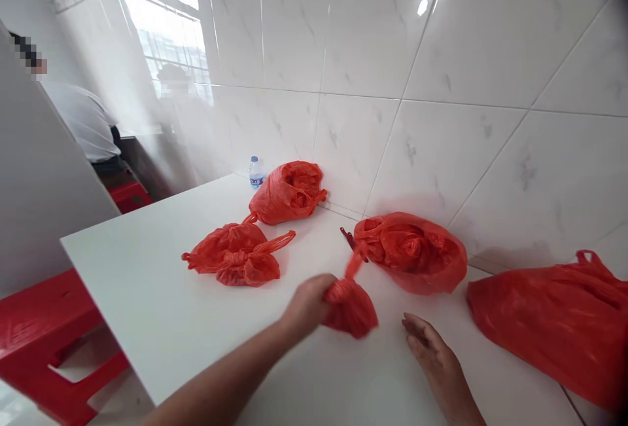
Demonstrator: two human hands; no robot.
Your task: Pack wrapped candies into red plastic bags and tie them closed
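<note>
My left hand (pixel 309 305) is closed around a small red plastic bag (pixel 352 309), gathered at its top and slightly blurred, held over the white table (pixel 196 334). Apart from it, my right hand (pixel 432 351) holds nothing, its fingers loosely curved and separate from the thumb. Just beyond the held bag, a larger open red plastic bag (pixel 417 252) bulges with crumpled red plastic inside. Knotted red bags (pixel 240 256) lie left of my left hand. What the held bag contains is hidden.
Against the tiled wall stand another full red bag (pixel 287 194) and a water bottle (pixel 256 174). A big red bag (pixel 554 321) lies at the right. Red stools (pixel 44 328) are on the left, where a person in a white shirt (pixel 81 118) sits beyond a partition.
</note>
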